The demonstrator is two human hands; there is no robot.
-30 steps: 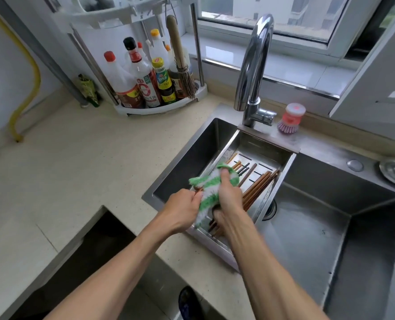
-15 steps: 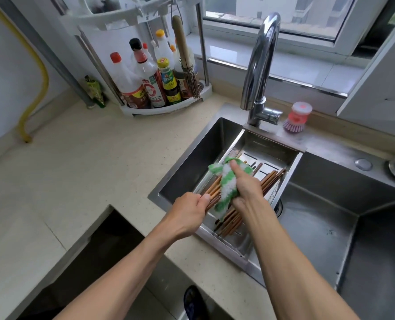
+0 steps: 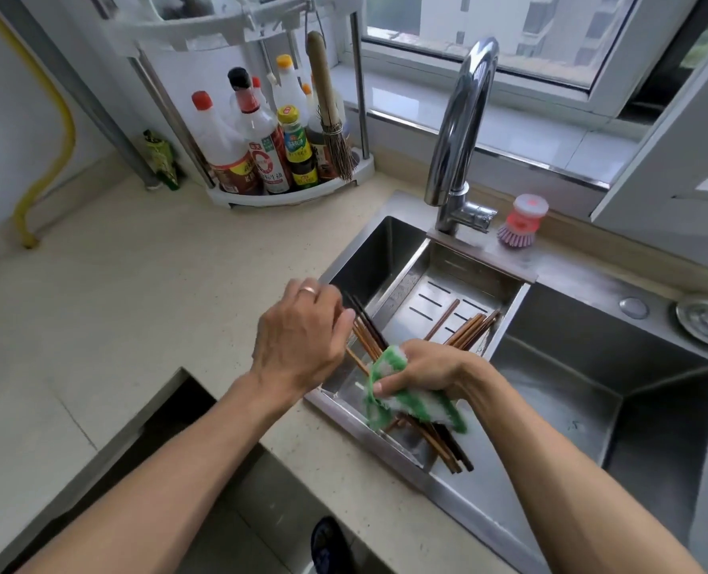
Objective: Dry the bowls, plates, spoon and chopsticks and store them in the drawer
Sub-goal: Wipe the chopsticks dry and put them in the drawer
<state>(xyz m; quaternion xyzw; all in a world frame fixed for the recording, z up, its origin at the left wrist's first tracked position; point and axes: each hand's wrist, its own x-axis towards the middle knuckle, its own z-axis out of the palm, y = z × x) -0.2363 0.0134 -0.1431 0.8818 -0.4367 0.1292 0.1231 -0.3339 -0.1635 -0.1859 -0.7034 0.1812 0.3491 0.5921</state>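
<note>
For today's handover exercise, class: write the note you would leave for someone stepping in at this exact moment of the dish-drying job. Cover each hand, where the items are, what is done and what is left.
Left hand: holds the upper ends of a bundle of chopsticks over the drain tray.
Right hand: grips the green-and-white cloth wrapped around the same bundle's lower part.
More chopsticks lie loose in the tray.
No bowls, plates or spoon are in view; the drawer cannot be made out.
Done: nothing confirmable.
Left: finish wiping this bundle, dry the loose ones, store everything.
</note>
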